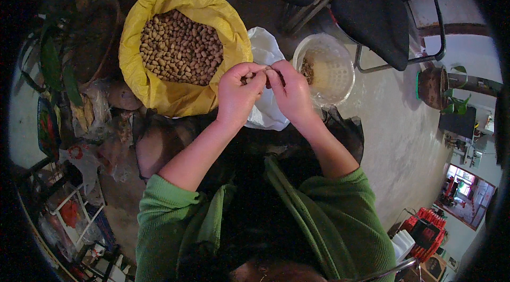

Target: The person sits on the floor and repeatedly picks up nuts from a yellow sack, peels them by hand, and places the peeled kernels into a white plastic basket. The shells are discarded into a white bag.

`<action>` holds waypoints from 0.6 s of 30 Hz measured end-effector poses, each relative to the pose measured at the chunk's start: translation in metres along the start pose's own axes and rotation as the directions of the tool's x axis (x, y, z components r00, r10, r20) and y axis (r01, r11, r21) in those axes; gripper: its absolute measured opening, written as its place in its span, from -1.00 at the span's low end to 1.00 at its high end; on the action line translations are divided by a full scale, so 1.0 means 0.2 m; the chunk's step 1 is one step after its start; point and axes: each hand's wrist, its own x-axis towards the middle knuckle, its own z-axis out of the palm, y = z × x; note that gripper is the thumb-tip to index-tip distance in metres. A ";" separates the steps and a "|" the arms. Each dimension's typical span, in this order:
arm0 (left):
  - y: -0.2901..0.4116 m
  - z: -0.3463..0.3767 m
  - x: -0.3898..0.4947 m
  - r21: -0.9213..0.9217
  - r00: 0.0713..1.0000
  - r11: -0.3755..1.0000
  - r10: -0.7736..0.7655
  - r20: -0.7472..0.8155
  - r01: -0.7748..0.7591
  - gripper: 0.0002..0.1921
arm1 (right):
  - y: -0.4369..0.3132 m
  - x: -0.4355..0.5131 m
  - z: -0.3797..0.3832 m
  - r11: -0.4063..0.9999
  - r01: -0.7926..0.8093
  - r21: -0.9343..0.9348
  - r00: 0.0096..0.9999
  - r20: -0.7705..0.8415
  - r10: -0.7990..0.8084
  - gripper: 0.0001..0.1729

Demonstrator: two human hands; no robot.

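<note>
My left hand (240, 92) is curled around several unshelled peanuts (249, 77), and its thumb and finger meet the other hand's fingertips. My right hand (291, 91) pinches a small brown piece at the same spot; whether it is a shell or a whole nut cannot be told. Both hands hang above a white woven sack (265, 108). Left of them stands a yellow woven sack (131, 48) with its rim rolled down, full of peanuts in their shells (181, 48). A pale plastic basket (338, 90) with brown bits at its bottom stands right of the hands.
A black chair (370, 23) with metal legs is at the upper right. Potted plants stand at the far left and by the right wall (433, 87). Plastic bags (81, 158) and a white wire rack (81, 206) are at the left. Red items lie at the lower right.
</note>
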 end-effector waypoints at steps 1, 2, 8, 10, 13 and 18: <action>0.00 0.00 0.00 0.001 1.000 1.000 0.015 0.000 -0.015 -0.93 | 0.00 0.00 0.00 0.999 0.014 -0.042 1.000 -0.023 -0.015 -0.88; -0.01 0.00 0.00 0.002 1.000 1.000 0.000 0.013 0.000 -0.92 | 0.00 0.00 0.00 0.997 0.024 -0.070 0.999 -0.039 -0.027 -0.89; -0.03 -0.01 0.01 -0.056 0.999 0.998 0.040 0.003 -0.040 -0.95 | 0.01 0.00 0.04 0.962 0.199 -0.189 0.971 -0.095 -0.220 -0.89; -0.03 0.00 0.01 -0.022 0.994 0.994 0.102 -0.049 -0.103 -0.96 | 0.01 0.00 0.07 0.971 0.190 -0.144 0.974 -0.097 -0.204 -0.86; -0.03 0.00 0.00 -0.097 0.995 0.992 0.071 -0.071 -0.078 -0.97 | 0.01 0.00 0.08 0.993 -0.007 0.120 1.000 -0.021 0.009 -0.78; 0.01 -0.02 0.02 -0.197 1.000 0.980 -0.005 -0.006 0.004 -0.97 | 0.03 0.06 0.01 0.365 -0.535 0.762 0.845 0.479 0.239 -0.63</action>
